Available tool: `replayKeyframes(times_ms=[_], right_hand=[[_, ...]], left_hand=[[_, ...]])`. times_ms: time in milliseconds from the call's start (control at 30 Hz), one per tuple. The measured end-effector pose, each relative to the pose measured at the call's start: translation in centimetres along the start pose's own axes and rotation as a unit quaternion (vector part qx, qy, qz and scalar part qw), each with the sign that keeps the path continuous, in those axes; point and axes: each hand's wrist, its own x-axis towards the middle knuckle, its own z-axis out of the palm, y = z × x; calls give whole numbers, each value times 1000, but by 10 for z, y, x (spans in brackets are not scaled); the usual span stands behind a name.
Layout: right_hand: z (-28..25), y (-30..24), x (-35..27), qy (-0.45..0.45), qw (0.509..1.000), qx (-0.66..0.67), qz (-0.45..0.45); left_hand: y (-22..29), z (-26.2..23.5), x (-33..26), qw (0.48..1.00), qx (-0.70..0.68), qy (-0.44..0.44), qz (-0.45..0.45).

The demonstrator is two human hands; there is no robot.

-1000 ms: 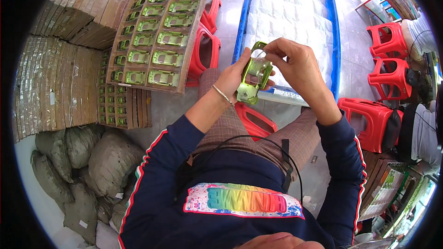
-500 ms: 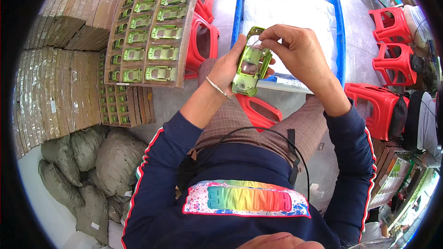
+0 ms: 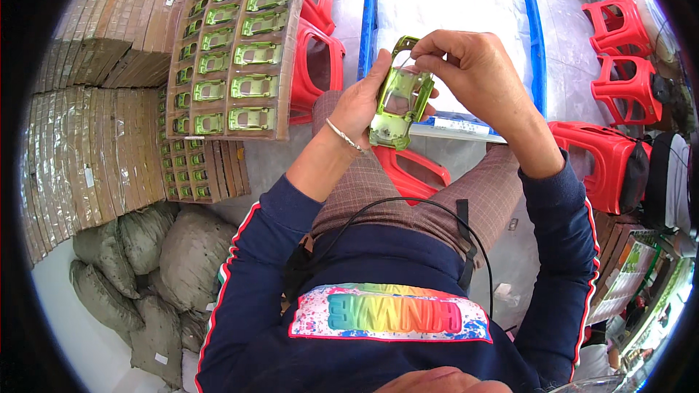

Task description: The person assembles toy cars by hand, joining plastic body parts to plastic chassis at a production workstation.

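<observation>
Above my lap, my left hand (image 3: 357, 108) holds a glossy green toy car body shell (image 3: 392, 132), thumb along its left side and fingertips showing at its right. The shell is tilted, with open window and roof gaps. My right hand (image 3: 477, 69) is closed in a pinch at the shell's upper end. A thin, pale or clear bit shows by those fingertips; what it is I cannot make out.
A blue-rimmed crate (image 3: 537, 51) with whitish plastic-wrapped contents stands ahead. At left, a divided cardboard tray (image 3: 290, 44) carries rows of green car shells, beside stacked cardboard (image 3: 87, 153) and grey sacks (image 3: 193, 251). Red stools (image 3: 317, 65) stand at both sides, one (image 3: 597, 167) near my right arm.
The view has shifted slightly. The car shell has turned a little in my left hand, and my right hand's pinching fingers have moved slightly at its upper end.
</observation>
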Motion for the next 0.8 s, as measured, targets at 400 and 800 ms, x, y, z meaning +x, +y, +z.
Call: replayKeyframes(times_ms=[400,800], right_hand=[[13,-3,-15,23,984,-177,5],[22,11,-27,-4,995,-99,23]], left_hand=[[-14,-3,5,999,-18,19,-31],[-16,4,-1,996,45,30,-72]])
